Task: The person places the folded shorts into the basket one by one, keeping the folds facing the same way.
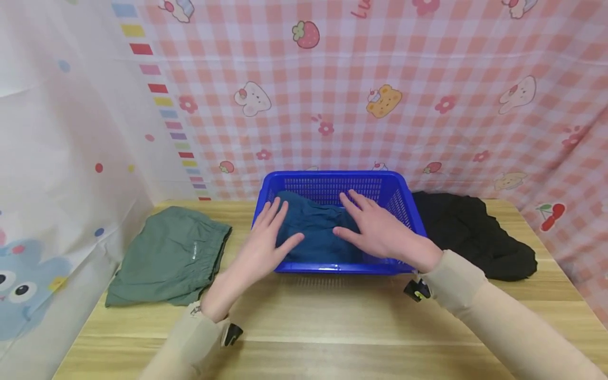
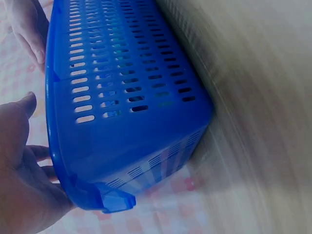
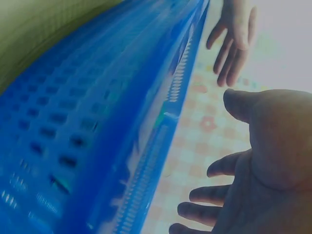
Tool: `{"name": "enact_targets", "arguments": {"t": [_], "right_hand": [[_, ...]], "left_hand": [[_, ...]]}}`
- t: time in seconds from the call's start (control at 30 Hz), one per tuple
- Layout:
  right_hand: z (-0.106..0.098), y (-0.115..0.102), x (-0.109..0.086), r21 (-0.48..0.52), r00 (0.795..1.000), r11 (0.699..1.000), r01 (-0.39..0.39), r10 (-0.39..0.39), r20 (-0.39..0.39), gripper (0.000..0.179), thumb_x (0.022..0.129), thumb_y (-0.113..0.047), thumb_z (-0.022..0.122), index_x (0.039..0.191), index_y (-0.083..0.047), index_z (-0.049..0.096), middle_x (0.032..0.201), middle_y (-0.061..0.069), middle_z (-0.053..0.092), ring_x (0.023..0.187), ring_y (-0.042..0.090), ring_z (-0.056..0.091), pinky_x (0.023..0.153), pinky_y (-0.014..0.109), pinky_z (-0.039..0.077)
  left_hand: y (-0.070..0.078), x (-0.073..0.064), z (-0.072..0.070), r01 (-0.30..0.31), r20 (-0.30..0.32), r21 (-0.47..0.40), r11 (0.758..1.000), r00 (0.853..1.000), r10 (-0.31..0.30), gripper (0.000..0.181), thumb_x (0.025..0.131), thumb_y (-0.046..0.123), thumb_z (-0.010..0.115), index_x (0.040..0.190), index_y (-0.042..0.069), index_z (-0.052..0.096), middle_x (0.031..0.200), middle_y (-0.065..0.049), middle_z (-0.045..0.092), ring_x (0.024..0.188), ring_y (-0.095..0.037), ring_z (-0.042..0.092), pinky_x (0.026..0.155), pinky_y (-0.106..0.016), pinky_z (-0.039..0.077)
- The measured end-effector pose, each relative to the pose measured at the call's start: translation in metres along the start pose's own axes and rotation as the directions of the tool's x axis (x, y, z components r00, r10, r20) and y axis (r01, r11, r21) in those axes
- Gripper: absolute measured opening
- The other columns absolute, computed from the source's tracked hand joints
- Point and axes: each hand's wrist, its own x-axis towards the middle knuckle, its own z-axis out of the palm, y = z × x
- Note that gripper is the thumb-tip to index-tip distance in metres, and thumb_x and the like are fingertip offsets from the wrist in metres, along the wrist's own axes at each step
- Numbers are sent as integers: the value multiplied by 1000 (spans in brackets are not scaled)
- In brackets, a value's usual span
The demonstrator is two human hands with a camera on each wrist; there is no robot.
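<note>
A blue plastic basket (image 1: 332, 268) with slotted walls stands on the table, and a dark teal folded garment (image 1: 309, 227) lies inside it. Over the basket's left rim, my left hand (image 1: 268, 240) is spread with straight fingers and holds nothing. My right hand (image 1: 380, 224) hovers over the right half of the basket, fingers extended and thumb apart. In the left wrist view the left hand (image 2: 29, 170) is beside the basket rim. The right wrist view has the right hand (image 3: 263, 165) above the rim, its palm bare.
Left of the basket lies a grey-green garment (image 1: 166, 258) with an elastic waistband. A black garment (image 1: 470, 235) lies at the right, close by the basket. Behind the wooden table (image 1: 323, 322) hangs a pink checked curtain (image 1: 309, 95).
</note>
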Motion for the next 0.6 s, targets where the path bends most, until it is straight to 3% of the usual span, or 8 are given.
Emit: {"name": "enact_targets", "arguments": {"t": [0.2, 0.43, 0.6], "right_hand": [[9, -16, -16, 31, 995, 998, 52, -49, -87, 83, 106, -54, 54, 168, -8, 23, 176, 21, 20, 161, 46, 26, 128, 65, 31], [24, -31, -30, 123, 984, 991, 46, -24, -174, 81, 106, -54, 54, 168, -12, 23, 178, 16, 19, 164, 43, 22, 129, 65, 28], [36, -41, -36, 181, 969, 982, 53, -6, -247, 79, 106, -51, 57, 168, -12, 26, 178, 15, 20, 164, 43, 23, 128, 66, 29]], "left_hand": [[-2, -18, -3, -10, -87, -65, 998, 996, 4, 82, 104, 46, 63, 168, 11, 25, 178, -15, 18, 167, -40, 13, 132, -64, 22], [-5, -35, -8, -27, -154, -111, 993, 988, 9, 81, 104, 41, 65, 168, 12, 26, 178, -13, 19, 167, -38, 13, 131, -66, 21], [-5, -46, -6, -31, -175, -92, 995, 985, 15, 80, 103, 40, 65, 167, 11, 27, 177, -16, 21, 166, -39, 16, 130, -67, 24]]}}
